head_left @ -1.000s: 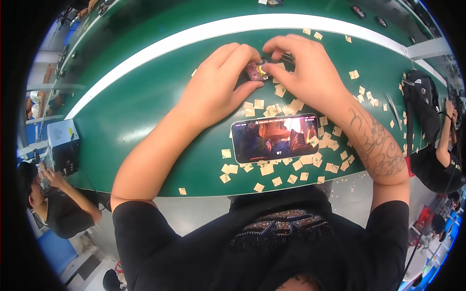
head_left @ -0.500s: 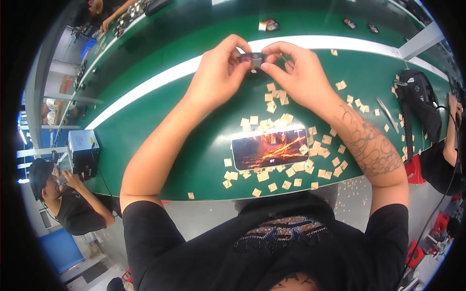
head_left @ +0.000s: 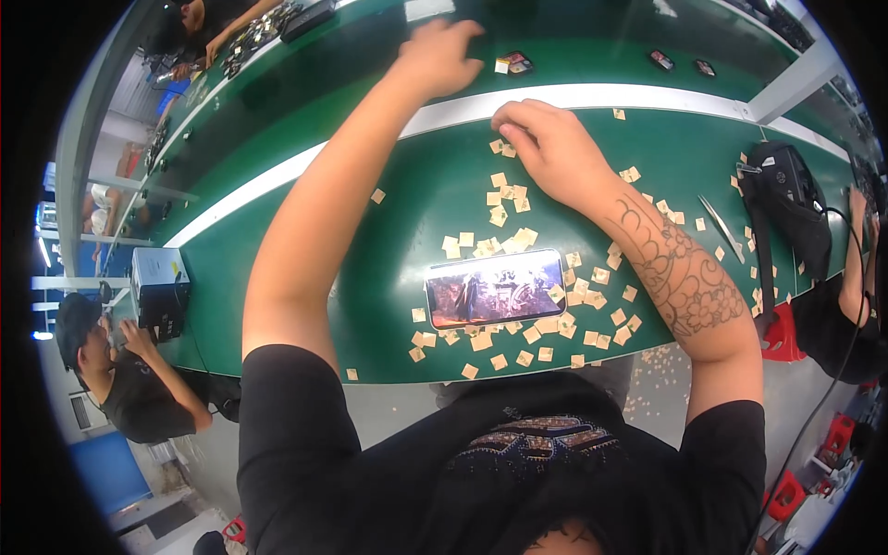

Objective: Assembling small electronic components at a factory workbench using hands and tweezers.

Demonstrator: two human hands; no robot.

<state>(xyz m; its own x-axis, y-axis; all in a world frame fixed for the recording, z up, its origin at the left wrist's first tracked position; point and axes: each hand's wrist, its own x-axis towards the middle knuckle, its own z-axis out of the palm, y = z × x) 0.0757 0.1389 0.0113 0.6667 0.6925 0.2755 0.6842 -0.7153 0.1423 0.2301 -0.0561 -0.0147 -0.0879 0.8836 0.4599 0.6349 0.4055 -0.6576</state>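
Observation:
My left hand (head_left: 439, 60) reaches past the white rail over the far green strip, its fingers spread and nothing visible in them. Just right of it lies a small dark part (head_left: 520, 63) with a pale square tab. My right hand (head_left: 555, 153) is near the rail with its fingers curled in; whatever they hold, if anything, is hidden. Close to its fingertips are two small tan paper squares (head_left: 510, 150). A phone (head_left: 496, 289) with a lit, colourful picture lies nearer me, among many scattered tan squares (head_left: 548, 325).
The white rail (head_left: 610, 94) crosses the bench. Two small dark parts (head_left: 661, 60) lie far right. Tweezers (head_left: 721, 228) and a black bag (head_left: 786, 190) sit at the right. Other people work at left, far left and right; a dark box (head_left: 159, 291) stands left.
My hands have parted; the small black part they held together is out of sight. The left moved away over the rail; the right curled inward. The phone's picture changed.

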